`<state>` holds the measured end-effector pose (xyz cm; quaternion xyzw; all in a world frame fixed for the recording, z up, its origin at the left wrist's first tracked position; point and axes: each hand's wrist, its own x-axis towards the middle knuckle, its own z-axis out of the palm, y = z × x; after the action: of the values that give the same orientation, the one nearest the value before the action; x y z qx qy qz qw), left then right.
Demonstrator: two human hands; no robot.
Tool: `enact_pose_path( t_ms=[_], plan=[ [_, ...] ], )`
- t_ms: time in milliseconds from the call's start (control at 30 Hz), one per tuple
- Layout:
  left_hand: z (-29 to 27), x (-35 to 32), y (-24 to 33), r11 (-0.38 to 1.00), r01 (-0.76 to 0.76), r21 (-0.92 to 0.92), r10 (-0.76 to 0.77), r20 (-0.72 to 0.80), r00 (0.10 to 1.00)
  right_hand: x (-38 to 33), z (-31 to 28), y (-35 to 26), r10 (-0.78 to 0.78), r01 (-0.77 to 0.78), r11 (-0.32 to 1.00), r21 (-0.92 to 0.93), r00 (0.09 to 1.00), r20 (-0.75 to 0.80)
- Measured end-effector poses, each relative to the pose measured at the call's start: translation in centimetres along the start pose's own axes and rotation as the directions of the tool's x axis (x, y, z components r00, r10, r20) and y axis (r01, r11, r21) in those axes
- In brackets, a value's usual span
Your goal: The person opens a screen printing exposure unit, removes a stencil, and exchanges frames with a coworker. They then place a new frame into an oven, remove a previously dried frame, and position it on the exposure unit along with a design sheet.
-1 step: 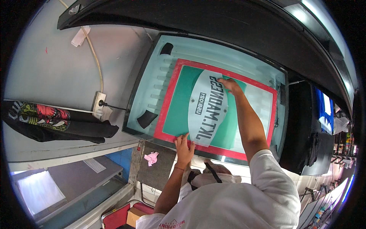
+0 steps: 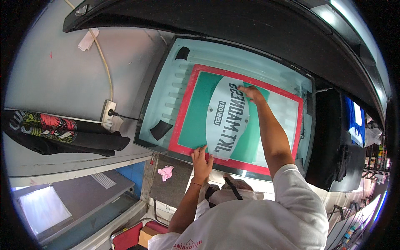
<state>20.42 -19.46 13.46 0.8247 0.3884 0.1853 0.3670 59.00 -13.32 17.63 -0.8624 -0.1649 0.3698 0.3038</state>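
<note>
At frame centre, a translucent printed film sheet (image 2: 227,118) is pressed flat onto the red-bordered green screen (image 2: 191,121) by the left hand (image 2: 201,160) and right hand (image 2: 252,93), fingers spread, nothing gripped.

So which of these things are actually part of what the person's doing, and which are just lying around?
In use: left hand and right hand pressing the pale printed sheet on the red-bordered green screen, glass table.

Lying about: black shirt, pink rag, wall socket, black tape pieces.
</note>
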Motion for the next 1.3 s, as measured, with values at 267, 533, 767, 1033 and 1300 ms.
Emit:
enact_pose_path(
  t_ms=[267, 533, 767, 1033, 1300],
  plan=[
    [0.1, -0.1, -0.8, 0.993, -0.114, 0.012, 0.114, 0.001, 0.993, 0.5, 2.1, 3.4, 0.071, -0.035, 0.976, 0.213, 0.983, -0.167],
    [0.0, 0.3, -0.9, 0.995, -0.097, 0.017, 0.096, 0.060, 0.994, -3.0, -1.3, 11.6, -0.319, 0.348, 0.936, -0.054, 0.904, 0.286],
    [-0.3, 0.3, -1.2, 0.998, -0.066, 0.012, 0.065, 0.070, 0.995, -6.0, -0.4, 10.0, -0.355, 0.351, 0.935, 0.054, 0.919, 0.173],
    [-0.6, 0.4, -0.6, 0.998, -0.064, 0.023, 0.063, 0.069, 0.996, -7.8, 1.1, 9.4, -0.455, 0.453, 0.876, 0.165, 0.890, -0.025],
    [-0.3, 0.3, -0.9, 0.998, -0.056, 0.022, 0.054, 0.054, 0.997, -12.4, 2.3, 4.5, -0.489, 0.489, 0.871, -0.053, 0.849, -0.203]
  ],
)
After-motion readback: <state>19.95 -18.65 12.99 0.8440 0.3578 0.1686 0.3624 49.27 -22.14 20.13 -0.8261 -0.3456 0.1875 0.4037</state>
